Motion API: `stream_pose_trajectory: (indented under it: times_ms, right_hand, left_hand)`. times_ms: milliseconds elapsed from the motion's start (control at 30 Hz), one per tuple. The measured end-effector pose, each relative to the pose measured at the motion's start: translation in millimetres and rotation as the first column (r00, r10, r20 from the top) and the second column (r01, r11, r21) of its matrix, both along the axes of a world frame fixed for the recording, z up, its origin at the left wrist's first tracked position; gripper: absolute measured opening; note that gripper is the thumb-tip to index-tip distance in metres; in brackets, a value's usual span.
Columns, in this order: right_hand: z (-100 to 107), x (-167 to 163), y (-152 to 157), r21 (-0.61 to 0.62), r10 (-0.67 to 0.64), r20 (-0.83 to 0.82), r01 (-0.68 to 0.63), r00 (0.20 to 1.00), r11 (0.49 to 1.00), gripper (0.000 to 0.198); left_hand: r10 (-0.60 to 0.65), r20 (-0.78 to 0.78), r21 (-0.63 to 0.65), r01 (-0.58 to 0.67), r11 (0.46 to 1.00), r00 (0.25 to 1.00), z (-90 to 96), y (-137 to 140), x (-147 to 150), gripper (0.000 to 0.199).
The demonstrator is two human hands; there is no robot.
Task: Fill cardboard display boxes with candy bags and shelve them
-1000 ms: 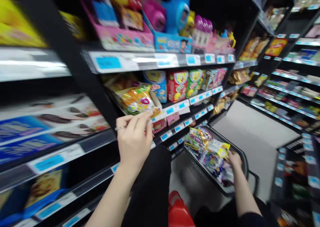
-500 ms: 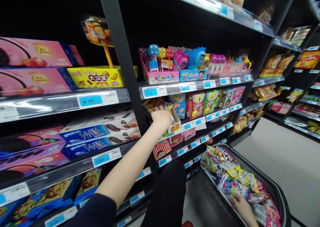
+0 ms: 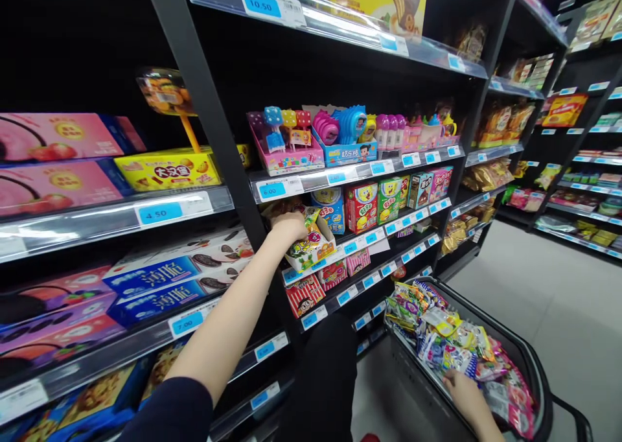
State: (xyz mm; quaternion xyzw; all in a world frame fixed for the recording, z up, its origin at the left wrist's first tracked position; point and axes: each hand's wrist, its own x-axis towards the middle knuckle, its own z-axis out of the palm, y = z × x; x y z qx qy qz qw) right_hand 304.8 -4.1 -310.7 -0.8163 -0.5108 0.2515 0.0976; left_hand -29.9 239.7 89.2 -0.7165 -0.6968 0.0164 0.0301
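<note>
My left hand (image 3: pixel 290 227) reaches into an open display box (image 3: pixel 324 246) of snack packets on the shelf. Its fingers are bent down behind a yellow-green candy packet (image 3: pixel 311 229) and mostly hidden, so I cannot tell whether they grip it. Low on the right, my right hand (image 3: pixel 460 390) is closed at the near rim of a black shopping basket (image 3: pixel 413 358). Colourful snack packets (image 3: pixel 449 338) are heaped in this basket, close to the right fingers.
Blue, red and green boxes (image 3: pixel 362 207) stand right of the display box. Lollipop boxes (image 3: pixel 294 160) sit one shelf above. A black shelf upright (image 3: pixel 214 98) rises left of my left hand. My dark-clad knee (image 3: pixel 318 371) is between shelf and basket.
The view has turned a little, shifting the shelves left. My left hand stays in the display box, where the yellow-green packet shows more clearly beside it. My right hand remains at the basket rim.
</note>
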Motion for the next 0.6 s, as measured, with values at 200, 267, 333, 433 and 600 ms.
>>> stream_pose_trajectory:
  times_ms: [200,267,333,433,600]
  right_hand:
    - [7,-4,-1,-0.016,0.003,0.003,-0.003,1.0,1.0,0.015]
    - [9,-5,-3,-0.017,0.003,0.002,-0.003,1.0,1.0,0.016]
    - [10,-5,-4,-0.022,0.001,0.008,-0.001,1.0,1.0,0.016]
    - [10,-6,-4,-0.026,0.002,0.019,-0.001,1.0,1.0,0.015]
    - [5,-6,-4,-0.029,-0.009,0.033,0.01,0.999,1.0,0.014]
  left_hand:
    - [-0.07,-0.007,-0.087,0.069,0.994,0.998,6.5,6,-6,0.044]
    - [-0.1,-0.011,-0.09,0.099,0.991,0.995,6.9,8,-8,0.043]
    - [-0.128,-0.015,-0.082,0.126,0.989,0.992,7.9,8,-8,0.045]
    - [-0.161,-0.02,-0.027,0.16,0.987,0.987,13.0,0,-6,0.052]
    - [-0.223,-0.089,0.274,0.239,0.931,0.971,21.6,-37,4,0.037]
